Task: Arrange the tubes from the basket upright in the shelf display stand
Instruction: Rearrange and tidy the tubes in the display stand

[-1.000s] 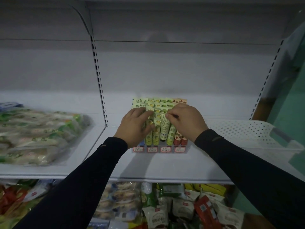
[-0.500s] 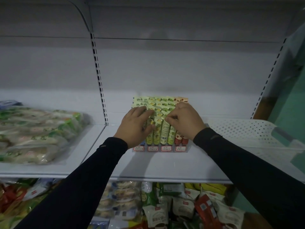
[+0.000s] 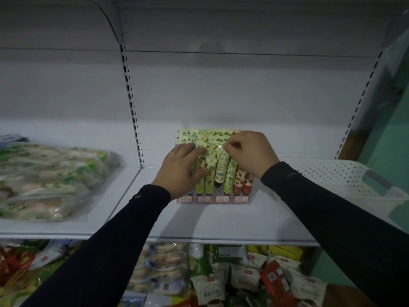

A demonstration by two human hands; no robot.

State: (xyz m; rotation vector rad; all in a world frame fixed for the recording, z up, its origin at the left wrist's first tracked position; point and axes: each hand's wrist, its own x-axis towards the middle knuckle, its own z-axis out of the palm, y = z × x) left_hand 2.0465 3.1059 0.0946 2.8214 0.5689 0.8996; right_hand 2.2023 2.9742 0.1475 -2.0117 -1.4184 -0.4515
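A clear display stand (image 3: 213, 199) with red price labels sits on the white shelf, packed with several upright green, yellow and red tubes. My right hand (image 3: 250, 155) pinches the top of a white-backed tube (image 3: 221, 167) in the front row; its barcode faces me and its dark cap points down, raised a little above its neighbours. My left hand (image 3: 182, 169) rests on the tubes at the stand's left, fingers spread over their tops and thumb against a yellow-green tube (image 3: 200, 180). The white perforated basket (image 3: 332, 173) stands to the right; I cannot see its inside.
Bagged green-and-white goods (image 3: 48, 178) lie on the shelf section to the left, past a slotted upright post (image 3: 132, 107). The lower shelf (image 3: 221, 275) holds several snack packets. A green wall (image 3: 389, 151) is at the far right.
My right hand has risen slightly, lifting the white-backed tube up in the front row. My left hand has slid a little lower over the left tubes.
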